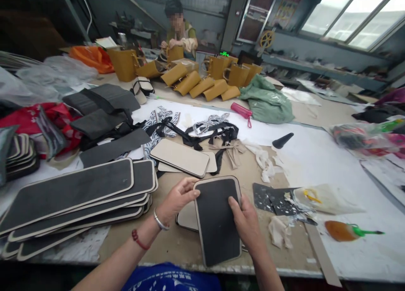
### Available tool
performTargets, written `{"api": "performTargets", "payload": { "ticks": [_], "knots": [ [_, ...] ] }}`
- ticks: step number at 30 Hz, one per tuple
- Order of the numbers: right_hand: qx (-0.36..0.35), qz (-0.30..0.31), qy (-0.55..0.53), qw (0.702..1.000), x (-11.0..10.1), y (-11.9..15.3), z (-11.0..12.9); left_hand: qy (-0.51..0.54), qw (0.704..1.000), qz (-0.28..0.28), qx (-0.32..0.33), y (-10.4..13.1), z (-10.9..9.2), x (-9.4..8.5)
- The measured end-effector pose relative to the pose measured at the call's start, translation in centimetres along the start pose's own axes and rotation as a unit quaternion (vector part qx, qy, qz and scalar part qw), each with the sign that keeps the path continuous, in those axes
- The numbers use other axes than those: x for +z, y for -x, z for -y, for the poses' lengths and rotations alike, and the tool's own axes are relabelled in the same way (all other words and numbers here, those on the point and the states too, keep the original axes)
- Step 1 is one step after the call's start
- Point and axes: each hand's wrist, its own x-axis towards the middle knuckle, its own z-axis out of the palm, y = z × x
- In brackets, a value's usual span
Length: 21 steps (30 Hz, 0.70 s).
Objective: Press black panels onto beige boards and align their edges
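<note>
**Both hands seat a dark panel on the bench**

At lower centre of the frame, the left hand curls its fingers over the upper left corner of a dark rounded panel with a pale edge. The right hand lies along the panel's right edge, thumb on the face, fingers apparently wrapped behind. Both are closed on it. The panel lies over a pale piece just beneath. This looks like an aligning or pressing step; the next move probably calls for keeping the edges matched while pressure is applied.

The worktable is covered in paper and card. Long dark panels are stacked at the left, beige boards above the hands, ribbons beyond. Mustard bags line the far edge, where another person works. Windows fill the upper right.
</note>
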Motion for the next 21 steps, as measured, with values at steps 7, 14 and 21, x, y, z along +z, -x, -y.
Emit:
{"api": "performTargets", "payload": {
  "ticks": [7,14,21],
  "knots": [
    [0.037,-0.075,-0.011,0.996,0.2,0.8,0.5,0.126,0.99,0.024,-0.061,1.6,2.7,3.1],
    [0.071,-0.074,-0.039,0.994,0.8,2.2,2.0,0.046,0.997,-0.059,-0.022,2.0,2.2,3.6],
    [0.05,-0.147,0.016,0.988,1.0,3.1,1.7,-0.212,0.966,-0.127,0.081,3.4,2.7,4.4]
  ]
}}
